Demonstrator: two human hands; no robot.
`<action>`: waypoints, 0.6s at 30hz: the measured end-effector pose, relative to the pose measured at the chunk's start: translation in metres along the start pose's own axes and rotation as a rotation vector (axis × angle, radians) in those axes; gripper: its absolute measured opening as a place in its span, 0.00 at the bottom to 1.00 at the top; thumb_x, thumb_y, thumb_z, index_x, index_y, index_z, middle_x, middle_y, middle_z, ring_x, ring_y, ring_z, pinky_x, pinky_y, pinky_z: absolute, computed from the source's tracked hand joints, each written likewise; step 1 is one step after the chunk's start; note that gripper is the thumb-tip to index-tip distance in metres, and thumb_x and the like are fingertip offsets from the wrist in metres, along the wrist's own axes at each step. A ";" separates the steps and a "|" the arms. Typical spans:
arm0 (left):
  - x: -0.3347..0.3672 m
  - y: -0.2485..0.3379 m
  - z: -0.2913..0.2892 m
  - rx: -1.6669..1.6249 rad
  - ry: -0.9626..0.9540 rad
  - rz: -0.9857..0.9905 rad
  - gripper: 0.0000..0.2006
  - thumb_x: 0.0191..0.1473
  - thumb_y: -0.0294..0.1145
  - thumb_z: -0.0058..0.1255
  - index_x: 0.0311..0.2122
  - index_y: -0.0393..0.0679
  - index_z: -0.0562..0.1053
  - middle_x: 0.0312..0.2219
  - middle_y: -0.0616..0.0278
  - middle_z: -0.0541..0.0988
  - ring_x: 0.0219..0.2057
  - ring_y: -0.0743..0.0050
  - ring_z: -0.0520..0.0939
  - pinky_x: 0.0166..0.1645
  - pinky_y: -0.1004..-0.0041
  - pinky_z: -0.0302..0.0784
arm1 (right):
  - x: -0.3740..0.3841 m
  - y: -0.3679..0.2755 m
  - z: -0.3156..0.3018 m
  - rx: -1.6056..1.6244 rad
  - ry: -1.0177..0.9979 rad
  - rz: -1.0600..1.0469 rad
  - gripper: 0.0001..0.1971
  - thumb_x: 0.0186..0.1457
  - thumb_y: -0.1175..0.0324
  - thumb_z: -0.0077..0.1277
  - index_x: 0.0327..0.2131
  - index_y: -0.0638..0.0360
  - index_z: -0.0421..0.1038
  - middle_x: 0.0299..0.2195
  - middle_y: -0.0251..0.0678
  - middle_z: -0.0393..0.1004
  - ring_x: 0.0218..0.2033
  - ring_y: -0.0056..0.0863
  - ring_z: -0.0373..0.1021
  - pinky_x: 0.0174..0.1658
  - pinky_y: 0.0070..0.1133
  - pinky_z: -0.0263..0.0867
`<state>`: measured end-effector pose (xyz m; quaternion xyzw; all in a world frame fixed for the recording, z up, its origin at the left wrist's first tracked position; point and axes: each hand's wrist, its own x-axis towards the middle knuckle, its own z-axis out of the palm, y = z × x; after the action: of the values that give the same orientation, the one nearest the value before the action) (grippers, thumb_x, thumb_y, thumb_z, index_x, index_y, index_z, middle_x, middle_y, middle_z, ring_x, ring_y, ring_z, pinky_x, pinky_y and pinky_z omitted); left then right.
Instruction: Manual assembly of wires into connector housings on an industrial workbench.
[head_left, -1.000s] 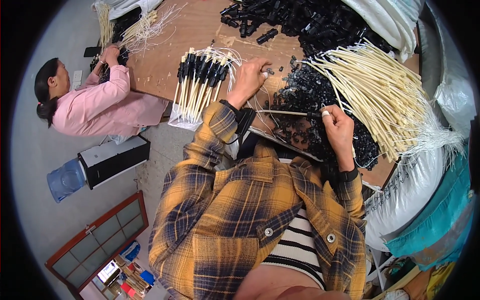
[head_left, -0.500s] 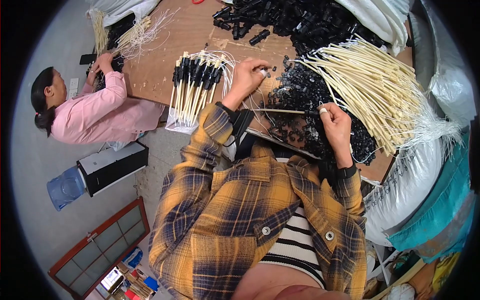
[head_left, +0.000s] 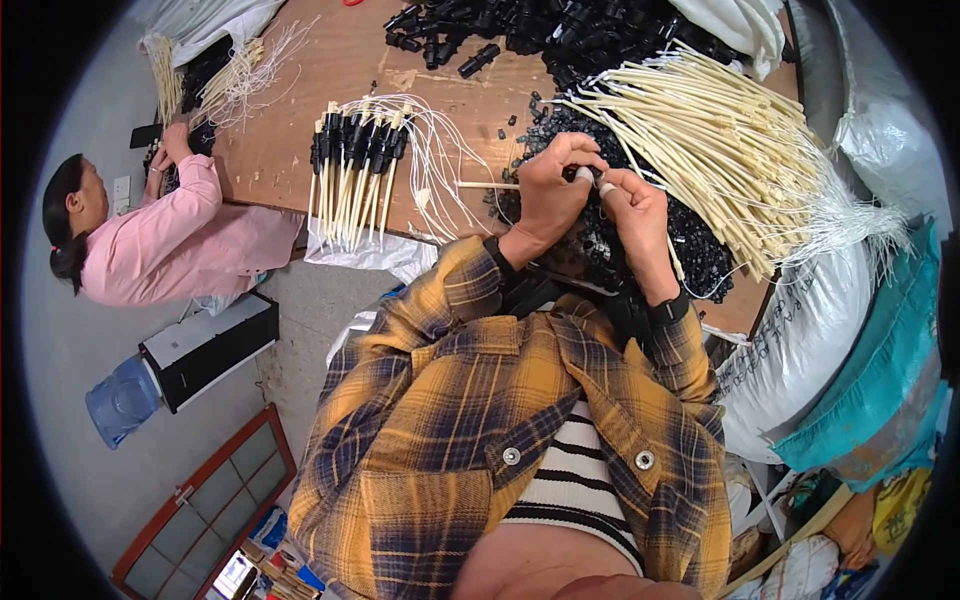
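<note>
Both hands meet over a heap of small black plastic parts (head_left: 705, 250). My left hand (head_left: 548, 195) is closed round a thin cream tube (head_left: 485, 185), whose end pokes out to the left. At the fingertips a small black part (head_left: 572, 173) shows between the two hands, mostly covered. My right hand (head_left: 638, 215) pinches at it with thumb and forefinger. White coverings are on both thumbs. Left of my hands lies a row of cream tubes with black connectors (head_left: 355, 150), their white wires (head_left: 440, 140) trailing right.
A large bundle of cream tubes (head_left: 710, 150) lies at the right of the wooden table (head_left: 270, 150). Black connectors (head_left: 480, 60) are piled at the back. White sacks (head_left: 800, 340) stand on the right. At far left a person in pink (head_left: 190, 230) works at the same table.
My left hand has come right from the heap's far edge and closed round the tube. My right hand has moved slightly left and up to meet it. The view has shifted a little.
</note>
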<state>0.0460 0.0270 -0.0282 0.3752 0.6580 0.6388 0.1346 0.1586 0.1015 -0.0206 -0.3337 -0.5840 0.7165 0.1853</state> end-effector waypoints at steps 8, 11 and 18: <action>0.004 0.001 -0.005 0.122 -0.082 -0.049 0.16 0.43 0.15 0.50 0.40 0.39 0.77 0.28 0.64 0.80 0.33 0.77 0.80 0.38 0.78 0.74 | -0.004 -0.001 0.004 0.048 0.119 -0.028 0.05 0.56 0.73 0.53 0.35 0.64 0.75 0.19 0.16 0.62 0.20 0.05 0.53 0.23 0.10 0.47; 0.005 -0.012 -0.016 0.189 -0.320 -0.141 0.13 0.41 0.16 0.53 0.35 0.41 0.79 0.26 0.63 0.79 0.31 0.76 0.79 0.35 0.78 0.73 | -0.006 -0.002 0.001 -0.286 0.127 -0.173 0.05 0.55 0.74 0.54 0.34 0.64 0.75 0.18 0.16 0.60 0.19 0.07 0.51 0.23 0.11 0.47; 0.010 -0.008 -0.022 0.215 -0.195 0.030 0.07 0.38 0.20 0.57 0.28 0.40 0.79 0.23 0.63 0.79 0.26 0.73 0.77 0.32 0.75 0.71 | -0.010 -0.009 0.004 -0.400 0.110 -0.268 0.03 0.54 0.74 0.54 0.32 0.63 0.75 0.16 0.17 0.57 0.19 0.08 0.50 0.22 0.12 0.46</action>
<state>0.0216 0.0180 -0.0293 0.4577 0.7008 0.5269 0.1474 0.1618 0.0941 -0.0088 -0.3217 -0.7422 0.5364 0.2407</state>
